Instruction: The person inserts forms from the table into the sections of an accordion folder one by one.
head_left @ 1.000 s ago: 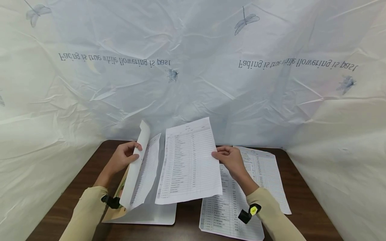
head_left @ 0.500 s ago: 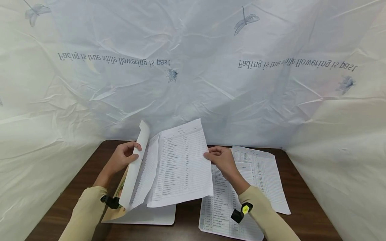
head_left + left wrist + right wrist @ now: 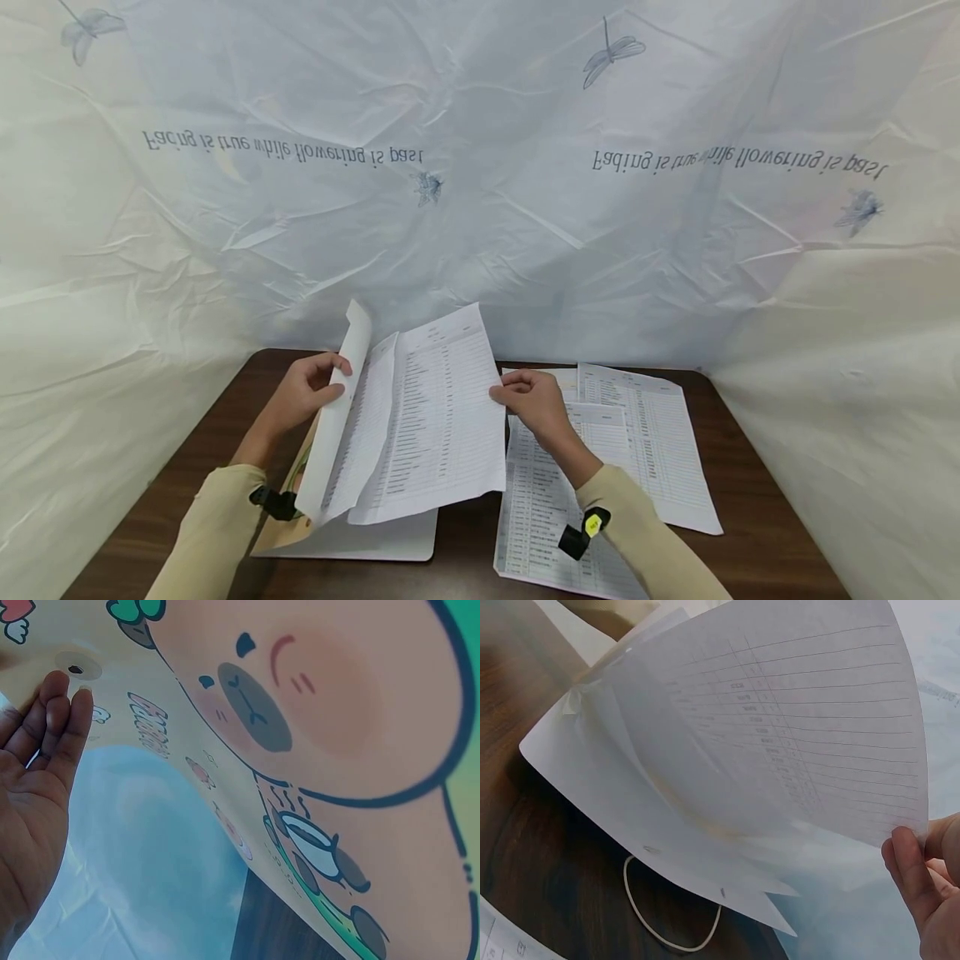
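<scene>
One printed sheet (image 3: 442, 417) is tilted in the air over the right part of an open folder (image 3: 330, 442); its long side runs away from the person, with its heading end toward the pale curtain (image 3: 495, 225); the right hand (image 3: 536, 404) pinches its right edge between thumb and fingers; the left hand (image 3: 296, 396) grips the folder's lifted cover, which has a cartoon animal (image 3: 337, 697) outside; at least one inner sheet (image 3: 365, 429) shows between cover and printed sheet; at least three loose sheets (image 3: 667, 450) overlap on the brown bench (image 3: 780, 542), partly hidden by the right sleeve (image 3: 645, 533); one pale loop (image 3: 684, 949) sticks out from the folder's edge.
</scene>
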Available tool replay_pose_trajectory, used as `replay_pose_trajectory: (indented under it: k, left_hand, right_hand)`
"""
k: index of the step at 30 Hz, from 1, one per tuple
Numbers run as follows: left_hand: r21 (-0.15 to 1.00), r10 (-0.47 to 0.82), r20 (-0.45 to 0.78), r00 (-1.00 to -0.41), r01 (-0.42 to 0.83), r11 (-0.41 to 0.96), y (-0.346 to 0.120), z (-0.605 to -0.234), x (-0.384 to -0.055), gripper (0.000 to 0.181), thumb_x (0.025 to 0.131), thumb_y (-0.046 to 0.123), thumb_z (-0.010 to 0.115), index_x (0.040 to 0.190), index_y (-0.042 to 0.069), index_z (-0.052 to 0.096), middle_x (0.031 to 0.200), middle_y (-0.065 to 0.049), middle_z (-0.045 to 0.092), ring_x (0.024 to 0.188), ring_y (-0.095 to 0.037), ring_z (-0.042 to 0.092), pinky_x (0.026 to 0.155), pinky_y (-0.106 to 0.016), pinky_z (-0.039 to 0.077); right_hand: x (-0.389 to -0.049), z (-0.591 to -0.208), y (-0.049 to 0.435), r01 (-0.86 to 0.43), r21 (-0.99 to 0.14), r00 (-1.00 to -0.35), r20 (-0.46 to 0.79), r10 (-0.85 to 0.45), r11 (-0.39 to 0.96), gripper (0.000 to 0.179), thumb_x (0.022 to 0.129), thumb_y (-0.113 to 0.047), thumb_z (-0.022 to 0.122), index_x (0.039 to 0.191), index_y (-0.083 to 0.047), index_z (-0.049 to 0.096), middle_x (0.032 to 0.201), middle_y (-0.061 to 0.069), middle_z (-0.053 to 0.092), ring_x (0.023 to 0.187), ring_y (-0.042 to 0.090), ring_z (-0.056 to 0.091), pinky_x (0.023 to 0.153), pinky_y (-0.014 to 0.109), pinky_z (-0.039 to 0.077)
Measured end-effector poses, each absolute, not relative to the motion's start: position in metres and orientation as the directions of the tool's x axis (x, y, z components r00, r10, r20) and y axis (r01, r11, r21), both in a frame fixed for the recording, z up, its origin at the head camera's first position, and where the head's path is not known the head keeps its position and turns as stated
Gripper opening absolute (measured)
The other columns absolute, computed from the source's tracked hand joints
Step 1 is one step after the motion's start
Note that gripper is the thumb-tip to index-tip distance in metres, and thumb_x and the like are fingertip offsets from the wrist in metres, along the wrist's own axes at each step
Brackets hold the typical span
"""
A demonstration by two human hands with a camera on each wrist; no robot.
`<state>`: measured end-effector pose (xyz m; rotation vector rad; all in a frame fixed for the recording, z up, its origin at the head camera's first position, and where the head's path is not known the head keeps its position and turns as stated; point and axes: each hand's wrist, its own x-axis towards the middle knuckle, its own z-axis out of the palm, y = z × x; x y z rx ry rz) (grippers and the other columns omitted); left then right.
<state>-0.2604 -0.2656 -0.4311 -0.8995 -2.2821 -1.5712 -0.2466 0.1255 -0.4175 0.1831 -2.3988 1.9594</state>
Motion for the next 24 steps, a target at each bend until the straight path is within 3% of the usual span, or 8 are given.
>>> replay_pose_trajectory:
  k: [8, 17, 24]
  left_hand:
    - [0.765, 0.342, 0.507, -0.791, 0.596, 0.244, -0.265, -0.430, -0.259, 0.019, 0.089, -0.009, 0.059, 0.107, -0.003, 0.062, 0.099, -0.015, 0.059, 0.071, -0.008, 0.059, 0.061, -0.026, 0.051]
    - [0.760, 0.351, 0.514, -0.783, 0.605, 0.236, -0.265, -0.429, -0.258, 0.018, 0.090, -0.008, 0.059, 0.108, -0.005, 0.062, 0.097, -0.017, 0.059, 0.069, -0.008, 0.057, 0.060, -0.025, 0.050]
    - [0.759, 0.348, 0.524, -0.777, 0.612, 0.225, -0.266, -0.429, -0.258, 0.018, 0.090, -0.010, 0.059, 0.107, -0.006, 0.062, 0.097, -0.015, 0.059, 0.070, -0.007, 0.058, 0.061, -0.025, 0.050]
  right_hand:
    - [-0.243, -0.417, 0.106, -0.124, -0.979, -0.989, 0.108, -0.100, 0.164, 0.021, 0.088, -0.012, 0.078, 0.104, 0.000, 0.074, 0.090, 0.010, 0.076, 0.083, 0.018, 0.073, 0.071, 0.035, 0.059]
    - [-0.240, -0.423, 0.089, -0.094, -0.994, -0.982, 0.082, -0.171, 0.062, 0.026, 0.092, -0.012, 0.075, 0.112, 0.004, 0.071, 0.100, 0.017, 0.075, 0.088, 0.019, 0.074, 0.082, 0.048, 0.059]
    - [-0.235, -0.422, 0.082, -0.058, -0.998, -0.971, 0.059, -0.234, -0.012, 0.031, 0.096, -0.009, 0.069, 0.121, 0.008, 0.067, 0.110, 0.022, 0.073, 0.096, 0.023, 0.074, 0.083, 0.040, 0.059]
